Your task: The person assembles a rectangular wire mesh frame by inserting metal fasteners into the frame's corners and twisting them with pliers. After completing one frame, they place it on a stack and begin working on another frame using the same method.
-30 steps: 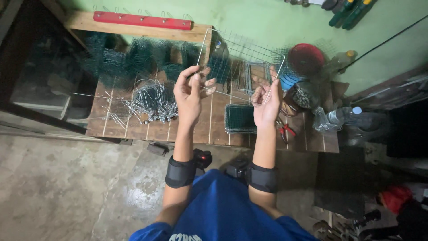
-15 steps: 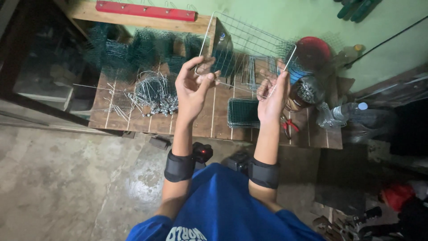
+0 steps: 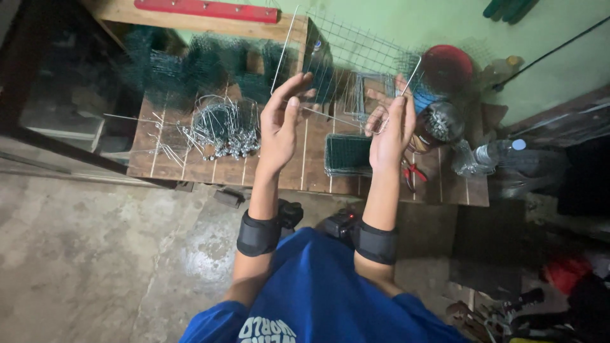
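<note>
I hold up a rectangular wire mesh panel (image 3: 356,47) with a thick wire frame over a wooden slat bench (image 3: 298,171). My left hand (image 3: 283,121) grips the panel's lower edge near its left corner, fingers raised. At the right side, my right hand (image 3: 391,124) pinches the frame's right rod and a thin wire running along the lower edge. Both wrists wear black bands.
On the bench lie a pile of bent wire hooks (image 3: 222,130), rolls of green mesh (image 3: 190,63), a small green mesh stack (image 3: 346,154), red-handled pliers (image 3: 412,171) and a round tin (image 3: 438,121). A red bar (image 3: 206,9) tops a plank. Bottles (image 3: 495,152) stand right. Concrete floor below.
Both hands have risen a little with the mesh panel, and the view has shifted slightly downward. The grip on the panel looks the same.
</note>
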